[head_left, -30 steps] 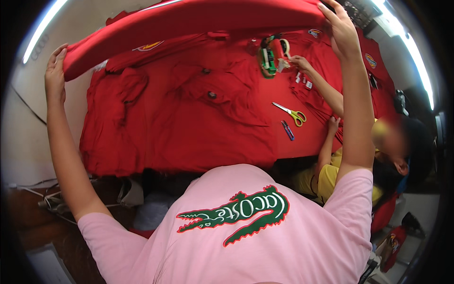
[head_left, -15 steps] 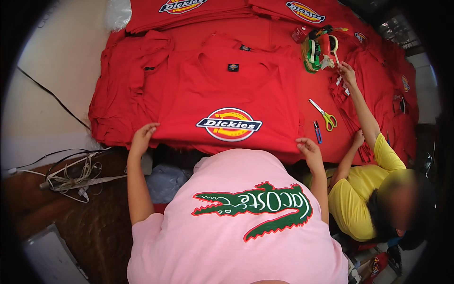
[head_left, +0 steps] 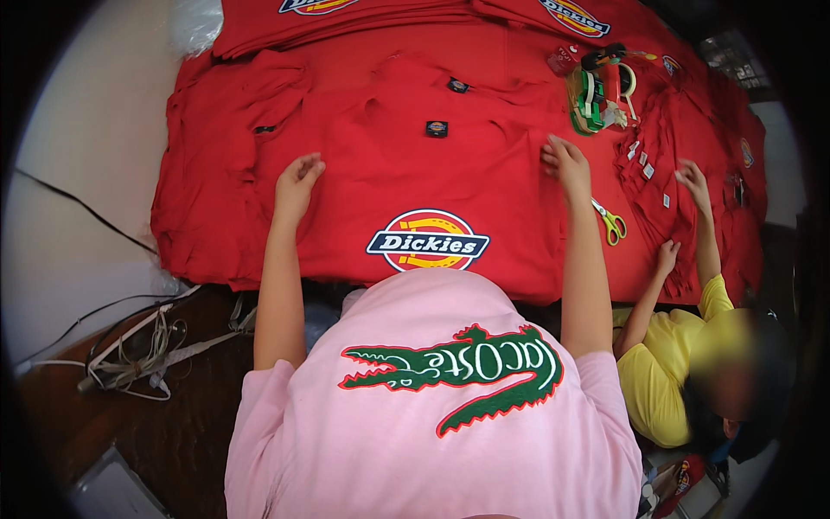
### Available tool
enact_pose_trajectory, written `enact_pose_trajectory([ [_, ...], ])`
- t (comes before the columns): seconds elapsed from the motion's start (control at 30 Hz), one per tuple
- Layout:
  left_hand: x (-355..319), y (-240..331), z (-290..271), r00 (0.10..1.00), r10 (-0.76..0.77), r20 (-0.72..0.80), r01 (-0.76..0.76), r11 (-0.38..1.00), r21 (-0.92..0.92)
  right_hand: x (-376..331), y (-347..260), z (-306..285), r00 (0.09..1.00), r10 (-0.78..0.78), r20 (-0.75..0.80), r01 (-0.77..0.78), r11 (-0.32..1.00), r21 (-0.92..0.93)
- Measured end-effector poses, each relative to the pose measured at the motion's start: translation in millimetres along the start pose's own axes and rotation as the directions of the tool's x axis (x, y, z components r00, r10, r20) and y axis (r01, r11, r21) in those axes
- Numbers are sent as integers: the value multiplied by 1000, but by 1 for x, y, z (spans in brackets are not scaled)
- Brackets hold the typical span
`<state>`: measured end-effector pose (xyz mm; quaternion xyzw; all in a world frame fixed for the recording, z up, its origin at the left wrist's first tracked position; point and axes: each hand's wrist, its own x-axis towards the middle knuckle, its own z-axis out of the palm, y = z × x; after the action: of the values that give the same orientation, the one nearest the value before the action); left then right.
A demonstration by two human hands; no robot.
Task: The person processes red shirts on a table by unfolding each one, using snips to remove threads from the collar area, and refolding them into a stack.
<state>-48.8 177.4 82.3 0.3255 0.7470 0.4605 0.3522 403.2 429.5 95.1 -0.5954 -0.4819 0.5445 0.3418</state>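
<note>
A red T-shirt [head_left: 415, 177] with a round printed emblem lies spread in front of me, its neckline and dark neck label toward the far side. Over its left edge hovers my left hand [head_left: 298, 182], fingers loosely bent and apart from the thumb. My right hand [head_left: 568, 166] is over the shirt's right side, fingers half curled with gaps between them. No cloth is visibly gripped in either hand. Another red shirt [head_left: 424, 78] with its own dark label shows just beyond the collar.
Yellow-handled scissors [head_left: 614, 227] lie right of my right forearm, beyond them a green tape dispenser [head_left: 586, 104]. Folded red shirts [head_left: 415, 30] are stacked at the back, and rumpled ones [head_left: 229, 173] on the left. A co-worker in yellow [head_left: 653, 372] handles red garments at right. Tangled cables [head_left: 143, 350] lie lower left.
Both my hands have left the shirt's near corners and moved forward along its sides. My right forearm now hides the blue snips. The co-worker's far hand has drawn back from the tape dispenser.
</note>
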Motion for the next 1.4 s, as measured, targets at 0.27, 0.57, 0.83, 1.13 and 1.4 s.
enact_pose_trajectory([
  [0.27,68,40,39,966,-252,-50,239,954,-179,42,-33,38,828,436,353,-471,882,16],
  [0.57,71,39,24,741,-197,642,636,515,-576,-14,-18,25,868,332,369,-490,688,535],
  [0.83,98,26,34,789,117,603,540,336,-772,-23,-27,33,715,446,539,-694,546,469],
  [1.13,113,19,25,826,68,559,503,357,-787,42,-38,50,805,244,541,-563,602,566],
  [1.4,121,14,26,814,86,574,525,313,-791,61,-20,58,867,409,285,-497,675,545],
])
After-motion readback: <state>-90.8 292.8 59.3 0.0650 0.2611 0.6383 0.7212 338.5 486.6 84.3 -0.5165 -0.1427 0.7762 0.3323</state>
